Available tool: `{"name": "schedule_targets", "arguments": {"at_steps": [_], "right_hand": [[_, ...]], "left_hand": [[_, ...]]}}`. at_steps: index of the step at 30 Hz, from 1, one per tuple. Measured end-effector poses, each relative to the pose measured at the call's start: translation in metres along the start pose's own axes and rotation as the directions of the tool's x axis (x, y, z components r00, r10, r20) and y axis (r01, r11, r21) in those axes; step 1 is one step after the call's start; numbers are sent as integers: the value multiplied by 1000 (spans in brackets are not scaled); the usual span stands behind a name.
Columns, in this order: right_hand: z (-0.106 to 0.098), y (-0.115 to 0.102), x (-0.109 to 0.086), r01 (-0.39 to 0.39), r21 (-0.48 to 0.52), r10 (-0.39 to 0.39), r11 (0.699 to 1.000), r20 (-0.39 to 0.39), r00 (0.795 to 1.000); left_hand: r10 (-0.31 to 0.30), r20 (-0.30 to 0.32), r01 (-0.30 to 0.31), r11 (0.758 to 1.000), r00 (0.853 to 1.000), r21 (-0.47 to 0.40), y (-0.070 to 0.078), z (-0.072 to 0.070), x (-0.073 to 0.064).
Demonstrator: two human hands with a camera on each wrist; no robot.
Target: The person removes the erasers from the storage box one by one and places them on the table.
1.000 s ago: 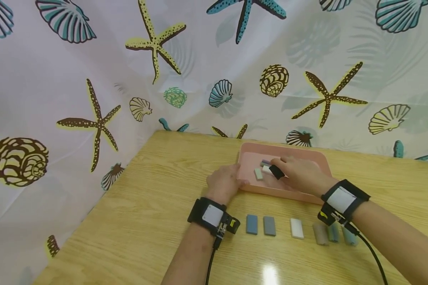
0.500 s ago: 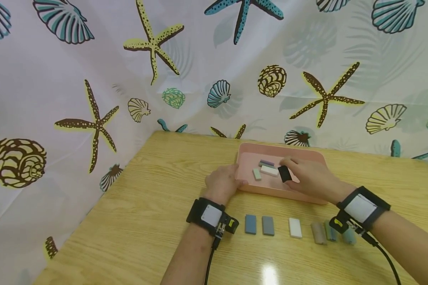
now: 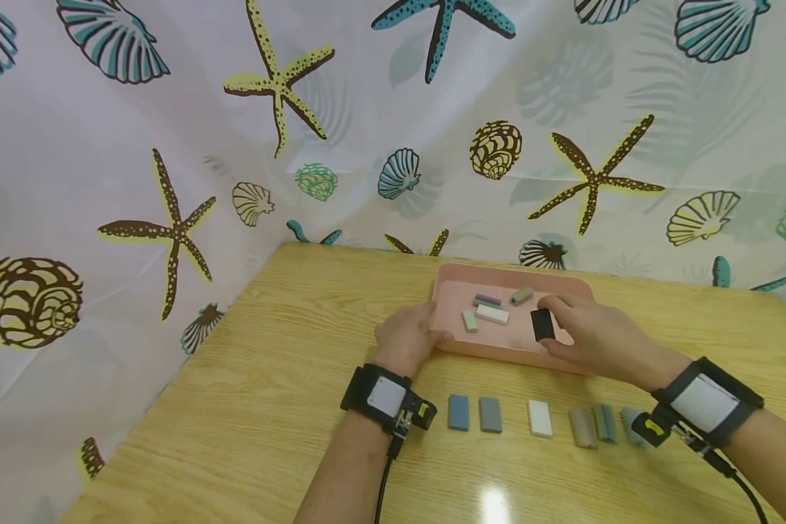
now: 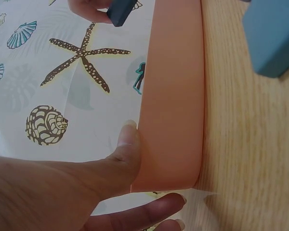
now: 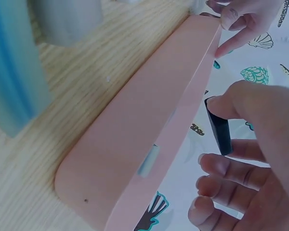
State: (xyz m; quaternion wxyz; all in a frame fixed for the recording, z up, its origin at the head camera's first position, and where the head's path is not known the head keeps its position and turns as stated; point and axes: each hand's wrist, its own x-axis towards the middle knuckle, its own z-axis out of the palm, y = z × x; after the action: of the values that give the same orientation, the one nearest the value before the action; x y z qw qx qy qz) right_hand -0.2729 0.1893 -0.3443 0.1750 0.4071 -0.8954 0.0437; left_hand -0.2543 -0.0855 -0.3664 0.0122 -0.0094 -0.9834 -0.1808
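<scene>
A shallow pink tray stands near the back of the wooden table. My left hand grips its left end, with the thumb at the rim in the left wrist view. Over the tray's right half, my right hand pinches a small black rectangular block between thumb and index finger. The other fingers of that hand curl loosely below the block in the right wrist view. Inside the tray lie a light green block, a white block, a purple piece and an olive-brown piece.
In front of the tray, a row holds a blue block, a grey block, a white block, a taupe rounded piece and two blue-green pieces. A patterned cloth hangs behind the table.
My right hand has moved to the right across the tray with the black block, uncovering the white block and the olive-brown piece. My left hand keeps its grip on the tray.
</scene>
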Motion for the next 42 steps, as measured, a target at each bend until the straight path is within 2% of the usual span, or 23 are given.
{"name": "schedule_targets", "arguments": {"at_steps": [11, 18, 26, 35, 42], "right_hand": [[-14, -5, -24, -66, 30, 65, 997, 24, 998], [-19, -3, -46, -82, 46, 81, 996, 28, 996], [-21, -4, -72, -136, 38, 134, 990, 60, 989], [-21, -4, -92, -218, 33, 214, 975, 100, 972], [-24, 5, -110, -261, 29, 253, 965, 171, 952]], "left_hand": [[12, 5, -12, 1000, 1000, -26, -1, -1, 0], [9, 4, -9, 999, 1000, -33, 0, 0, 0], [0, 5, 0, 999, 1000, -41, 0, 1, 1], [2, 7, -2, 999, 1000, -51, 0, 1, 0], [0, 13, 1, 998, 1000, -57, 0, 2, 0]]}}
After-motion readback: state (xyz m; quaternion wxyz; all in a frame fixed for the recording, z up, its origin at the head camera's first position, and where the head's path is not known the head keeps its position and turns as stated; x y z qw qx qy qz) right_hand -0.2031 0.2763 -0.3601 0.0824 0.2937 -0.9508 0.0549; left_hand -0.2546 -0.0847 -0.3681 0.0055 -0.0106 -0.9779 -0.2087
